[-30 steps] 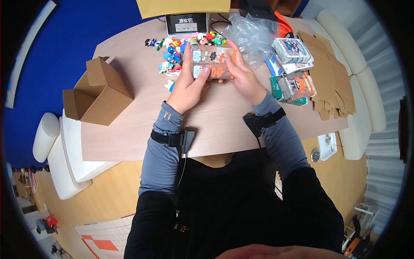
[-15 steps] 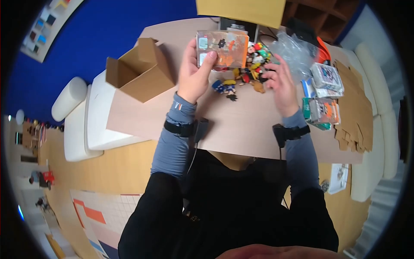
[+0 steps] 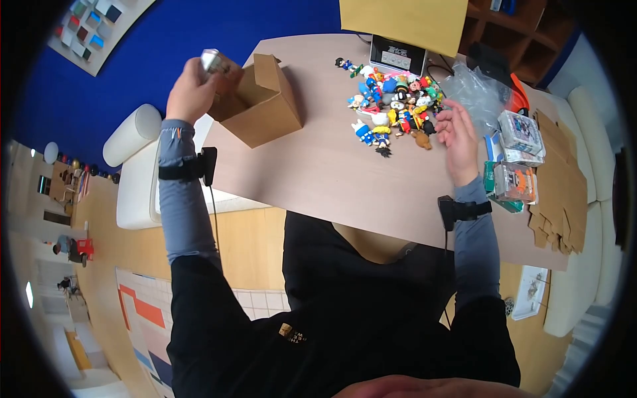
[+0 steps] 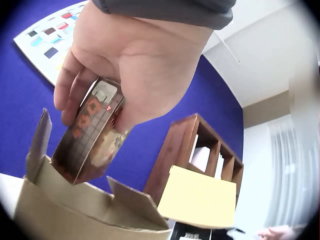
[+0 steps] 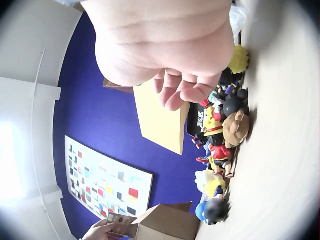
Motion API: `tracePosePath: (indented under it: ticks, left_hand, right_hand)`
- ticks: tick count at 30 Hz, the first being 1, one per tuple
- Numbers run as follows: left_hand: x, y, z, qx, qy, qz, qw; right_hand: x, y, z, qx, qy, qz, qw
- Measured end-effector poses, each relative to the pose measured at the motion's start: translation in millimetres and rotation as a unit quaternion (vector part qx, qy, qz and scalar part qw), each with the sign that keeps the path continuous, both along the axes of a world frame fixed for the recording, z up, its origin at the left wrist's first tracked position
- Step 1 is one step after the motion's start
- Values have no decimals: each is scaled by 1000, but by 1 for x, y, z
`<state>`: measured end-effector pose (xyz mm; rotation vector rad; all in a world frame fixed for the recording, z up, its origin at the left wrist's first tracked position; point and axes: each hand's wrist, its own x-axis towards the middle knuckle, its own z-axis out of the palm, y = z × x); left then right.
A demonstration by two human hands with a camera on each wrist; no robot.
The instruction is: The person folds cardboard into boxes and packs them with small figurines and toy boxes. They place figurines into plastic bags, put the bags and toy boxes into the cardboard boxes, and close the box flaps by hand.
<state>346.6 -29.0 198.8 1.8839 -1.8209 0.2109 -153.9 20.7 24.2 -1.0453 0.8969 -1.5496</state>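
Observation:
My left hand (image 3: pixel 189 96) grips a small printed box (image 4: pixel 85 137) between thumb and fingers, with orange and white pictures on its sides. It is tilted, its lower end over the open top of a brown cardboard box (image 3: pixel 269 119) whose flaps stand up. In the left wrist view the cardboard box (image 4: pixel 65 210) sits just below it. My right hand (image 3: pixel 458 142) is held beside a pile of small cartoon figurines (image 3: pixel 401 106), its fingers relaxed and slightly bent, holding nothing. Close by the right hand is a brown bear-like figurine (image 5: pixel 236 129).
Several small printed boxes (image 3: pixel 519 132) are stacked on the right of the table, beside flattened cardboard (image 3: pixel 557 179). Clear plastic bags (image 3: pixel 474 96) lie behind the right hand. A small screen device (image 3: pixel 397 56) stands at the back under a yellow panel (image 3: pixel 405 23).
Both hands held the small printed box at first; the right hand let go and moved off right. The left hand carried the box left to the cardboard box, turning it on end. The view swung left.

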Motion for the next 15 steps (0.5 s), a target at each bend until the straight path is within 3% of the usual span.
tracePosePath:
  ticks: [2,5,7,8,9,10,12,15]
  left_hand:
    - [-1,-14,-4,126,-8,-37,991]
    - [-2,-32,-17,179,-88,-110,974]
    - [-8,-48,-25,263,-66,-123,955]
    - [-22,-49,-24,273,-138,-140,942]
    - [36,-104,-83,327,260,-256,872]
    - [-6,-72,-57,259,-37,-202,944]
    - [-4,-82,-66,257,-42,-223,939]
    - [3,-87,-83,222,4,-220,950]
  right_hand:
    - [-3,0,-2,6,1,-2,1000]
    - [-7,-4,-10,4,9,-7,1000]
    - [-5,0,-7,34,32,-27,999]
    - [-5,2,-8,24,19,-19,999]
    - [-6,3,-9,15,9,-15,1000]
    - [-8,4,-8,36,-9,-13,999]
    - [-10,-4,-15,11,-31,26,999]
    - [-10,-4,-13,17,-10,14,1000]
